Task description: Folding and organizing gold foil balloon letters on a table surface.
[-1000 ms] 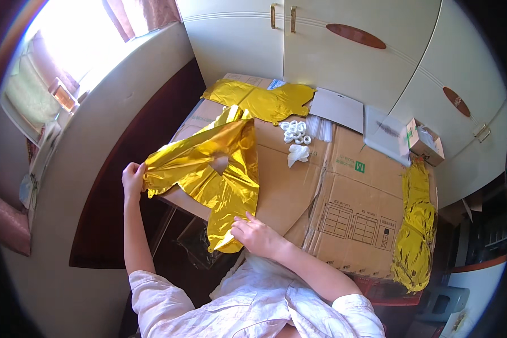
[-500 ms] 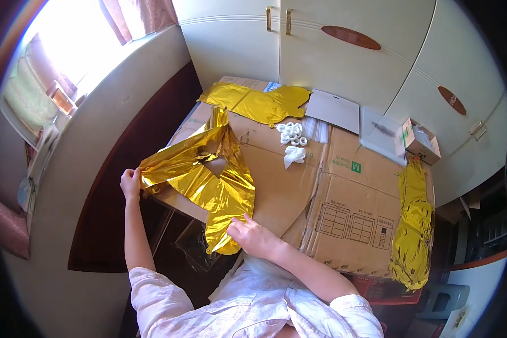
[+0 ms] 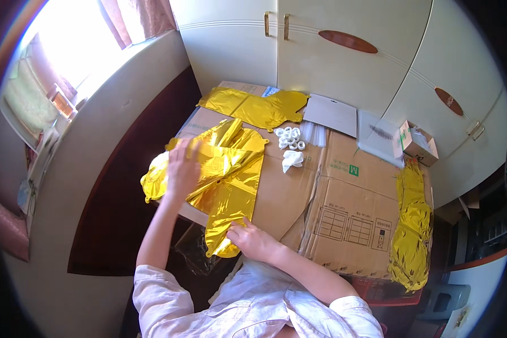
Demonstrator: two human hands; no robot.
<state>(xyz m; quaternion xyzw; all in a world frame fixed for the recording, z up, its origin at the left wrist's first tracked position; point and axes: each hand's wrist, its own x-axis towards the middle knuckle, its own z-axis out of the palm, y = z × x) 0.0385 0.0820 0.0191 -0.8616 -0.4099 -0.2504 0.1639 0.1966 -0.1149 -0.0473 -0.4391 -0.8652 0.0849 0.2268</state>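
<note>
On the flattened brown cardboard sheet (image 3: 332, 197), a crinkled gold foil balloon (image 3: 222, 180) lies spread out flat. The left hand (image 3: 183, 166) (blurred) presses open-palmed on its upper part; the right hand (image 3: 253, 241) pinches its lower tip. Small white plastic rings (image 3: 290, 137) sit just beside.

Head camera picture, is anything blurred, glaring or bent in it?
Head view: left hand smeared by motion blur over the gold foil balloon; window at upper left washed out white; foil shows bright glints; cabinet doors curve toward the dark fisheye rim.
</note>
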